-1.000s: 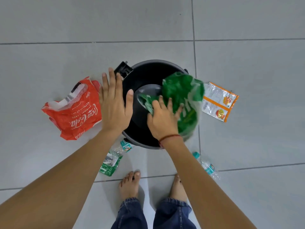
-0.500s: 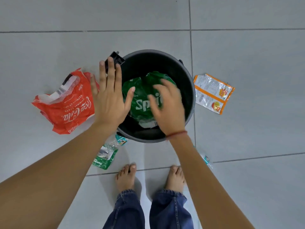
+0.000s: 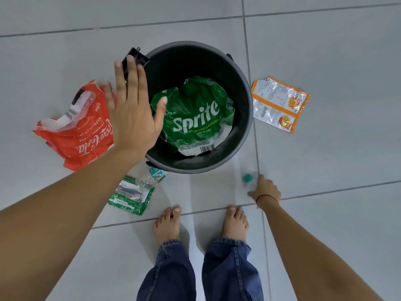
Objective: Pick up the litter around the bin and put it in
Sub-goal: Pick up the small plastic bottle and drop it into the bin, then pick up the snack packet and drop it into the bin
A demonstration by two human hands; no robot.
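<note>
One wrapper, the green Sprite one (image 3: 195,118), lay crumpled inside the bin (image 3: 243,88), label up, filling most of the bottom. The bin stood on the grey tiled floor (image 3: 325,40) just ahead of my bare feet (image 3: 167,224).

My left hand (image 3: 132,114) hovered flat and spread over the bin's left rim, fingers wide apart, holding nothing. Beneath and to the left of it lay the red Coca-Cola wrapper (image 3: 80,135), crumpled on the floor, touching or nearly touching the bin's side; my hand hid the gap, so I could not tell which. A black clip-like part (image 3: 138,56) stuck out from the bin's far-left rim, just past my fingertips.

My right hand (image 3: 265,190) was down at the floor, near the bin's lower right, fingers curled around a clear bottle with a teal cap (image 3: 248,177). Only the cap and a bit of the neck showed past my knuckles, so I could not tell how firm the grip was or whether the bottle had left the floor.

Right of the bin, close to its wall, an orange-and-white snack packet (image 3: 280,104) lay flat. Near the bin's lower left, a second clear bottle (image 3: 152,177) rested across a green packet (image 3: 130,198), both on the floor near my left foot.
</note>
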